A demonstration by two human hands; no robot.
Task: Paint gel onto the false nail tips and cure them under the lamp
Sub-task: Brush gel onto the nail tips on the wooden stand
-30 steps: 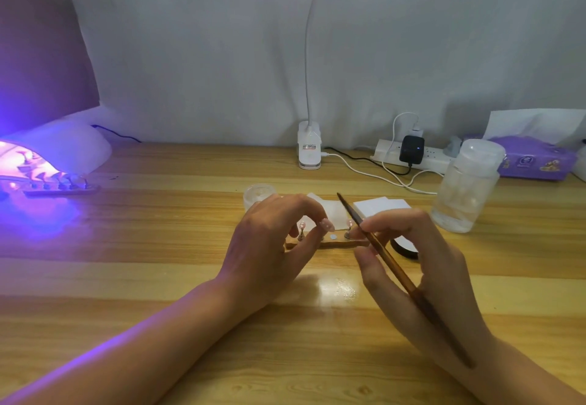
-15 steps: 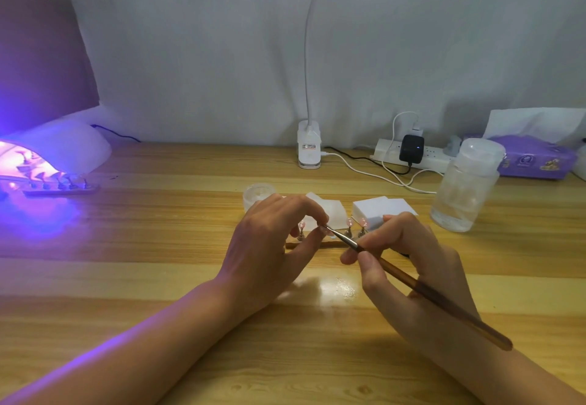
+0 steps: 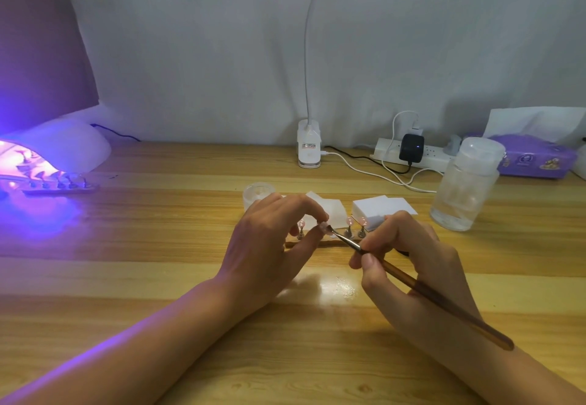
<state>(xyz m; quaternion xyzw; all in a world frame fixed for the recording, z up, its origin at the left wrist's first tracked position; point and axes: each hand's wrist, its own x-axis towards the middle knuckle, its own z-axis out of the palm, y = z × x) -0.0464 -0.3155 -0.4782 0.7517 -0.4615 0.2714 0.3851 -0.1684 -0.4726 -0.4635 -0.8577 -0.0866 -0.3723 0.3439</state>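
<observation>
Head view: mid wooden worktop point(image 3: 158, 262), I see left hand point(image 3: 266, 246) pinching a pink false nail tip point(image 3: 324, 226), right hand point(image 3: 412, 265) gripping a brown brush point(image 3: 421, 289) against it.

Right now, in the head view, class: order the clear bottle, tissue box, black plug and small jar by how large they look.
1. Clear bottle, though it stands nearer the camera.
2. Tissue box, farther back.
3. Black plug and small jar: these look alike, so I leave them unranked.
</observation>
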